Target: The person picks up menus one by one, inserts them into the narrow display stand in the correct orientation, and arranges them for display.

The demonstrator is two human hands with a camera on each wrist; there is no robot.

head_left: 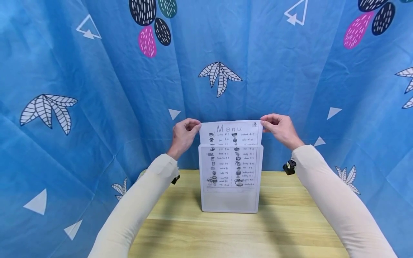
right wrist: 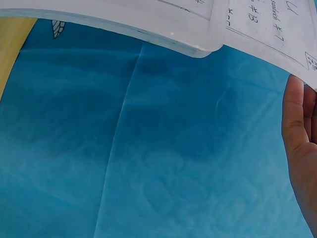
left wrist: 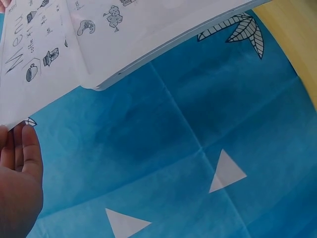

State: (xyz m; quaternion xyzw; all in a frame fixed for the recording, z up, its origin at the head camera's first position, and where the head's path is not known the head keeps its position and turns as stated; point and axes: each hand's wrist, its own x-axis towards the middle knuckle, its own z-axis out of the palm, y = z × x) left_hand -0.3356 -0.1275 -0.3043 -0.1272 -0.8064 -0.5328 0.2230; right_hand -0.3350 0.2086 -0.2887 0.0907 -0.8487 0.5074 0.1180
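A paper menu (head_left: 229,129), with handwritten items and small drawings, stands partly inside a clear upright sign holder (head_left: 230,201). Its top portion sticks out above the holder's upper edge, and its lower edge lies short of the holder's bottom. My left hand (head_left: 184,135) pinches the sheet's top left corner between thumb and fingers. At the top right corner, my right hand (head_left: 281,129) pinches the paper the same way. In the left wrist view the left hand (left wrist: 20,183) shows at the menu's corner; the right wrist view shows the right hand (right wrist: 303,144) at the other corner.
The holder stands on a light wooden table (head_left: 180,229). Behind and at both sides hangs a blue patterned curtain (head_left: 193,96), close to the table's back edge. A dark wrist camera (head_left: 289,167) sits at the right cuff.
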